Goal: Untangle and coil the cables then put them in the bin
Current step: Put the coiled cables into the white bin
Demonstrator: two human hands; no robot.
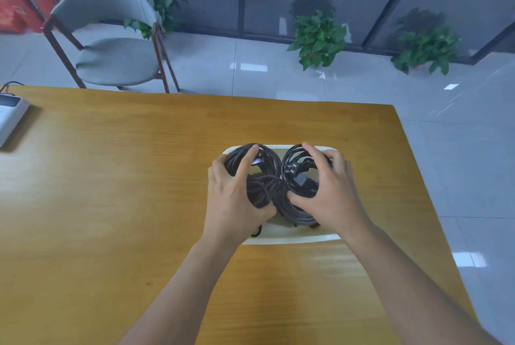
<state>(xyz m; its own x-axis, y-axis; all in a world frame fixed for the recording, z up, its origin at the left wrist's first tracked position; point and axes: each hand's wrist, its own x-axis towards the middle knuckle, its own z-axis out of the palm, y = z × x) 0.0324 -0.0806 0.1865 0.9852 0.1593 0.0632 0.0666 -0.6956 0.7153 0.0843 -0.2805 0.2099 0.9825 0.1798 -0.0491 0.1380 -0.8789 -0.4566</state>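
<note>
Two coils of black cable were held side by side over a white bin (289, 238) that stood on a wooden table (125, 177). The braided coil (267, 174) was gripped by the left hand (234, 202): the fingers were curled over its outer left edge, the index finger was stretched up across the top of the loop, and the thumb was pressed against the coil's lower side, so that the bundle lay between thumb and fingers. The smooth coil (298, 177), with a black plug showing near its middle, was held by the right hand (331, 197); the fingers were curled over its upper right rim and the thumb was tucked under its lower left part, the loop being enclosed between them. The two coils were touching each other just inside the two thumbs. The far rim of the bin was seen just beyond the fingertips and its near rim just below the wrists; whether the coils rested on the bin's floor could not be told. Well to the left of the left hand's fingers, a white device (11, 119) with a dark lead was lying at the table's edge. Beyond the table, a grey chair (111, 38), red extinguishers (25, 1) and potted plants (317, 38) were standing on a tiled floor.
</note>
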